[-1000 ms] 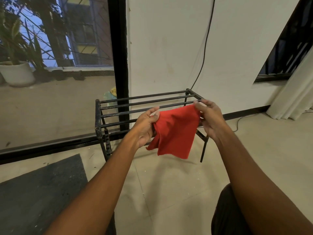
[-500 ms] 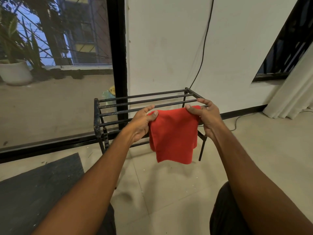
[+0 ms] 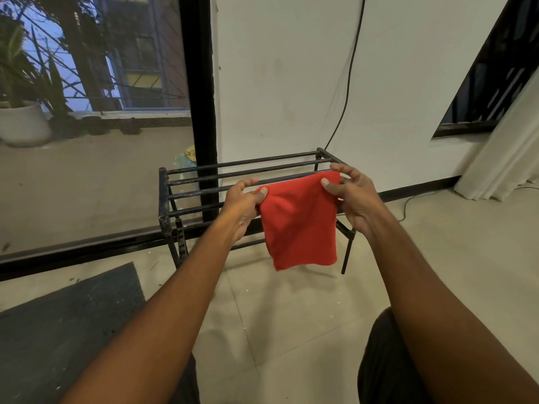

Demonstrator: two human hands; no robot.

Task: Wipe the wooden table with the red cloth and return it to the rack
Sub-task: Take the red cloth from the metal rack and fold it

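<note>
A red cloth (image 3: 299,223) hangs folded in front of a low black metal rack (image 3: 204,182) with several horizontal bars. My left hand (image 3: 243,207) pinches the cloth's upper left corner between thumb and fingers. My right hand (image 3: 354,196) pinches the upper right corner. The cloth's top edge lies level with the rack's front bars, and its lower part hangs down over the rack's front. Whether the cloth rests on a bar I cannot tell. The wooden table is out of view.
The rack stands on a pale tiled floor against a white wall (image 3: 291,83). A black cable (image 3: 347,91) runs down the wall behind it. A dark mat (image 3: 67,316) lies at lower left. A glass door and a potted plant (image 3: 23,121) are at left, a curtain (image 3: 501,164) at right.
Both hands have carried the cloth forward and up toward the rack's top bars. The cloth now hangs flatter and straighter between the two hands.
</note>
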